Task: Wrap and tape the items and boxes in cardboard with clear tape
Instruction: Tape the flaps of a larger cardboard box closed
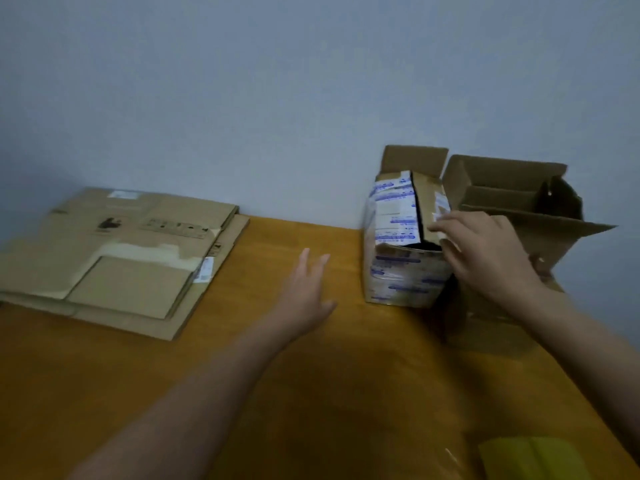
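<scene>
**Head view.**

- Item 1: taped box (405,258), brown cardboard banded with white tape printed in blue.
  - It stands on the wooden table (311,393) close to the wall.
  - The top flaps are parted along a dark slit that runs from the near edge toward the wall. The long axis appears to follow the same line.
  - One rear flap stands upright.
  - The print is blurred and unreadable.
- Item 2: open box (512,202), just right of the taped box.
  - Its mouth faces up and cardboard dividers stand inside.
  - Its lower part is hidden behind the right forearm.
- Item 3: flattened cardboard stack (121,254), well left of the taped box.
  - It lies flat, and its left edge is cut off by the frame.
- Item 4: yellow object (533,459), nearer the viewer than the taped box and to its right, cut off and not identifiable.
- Left hand (308,289): left of the taped box and apart from it, fingers straight and spread, holding nothing.
- Right hand (485,251): fingers bent over the taped box's top right edge. Much of it is blurred, so grip or mere contact cannot be told.
</scene>
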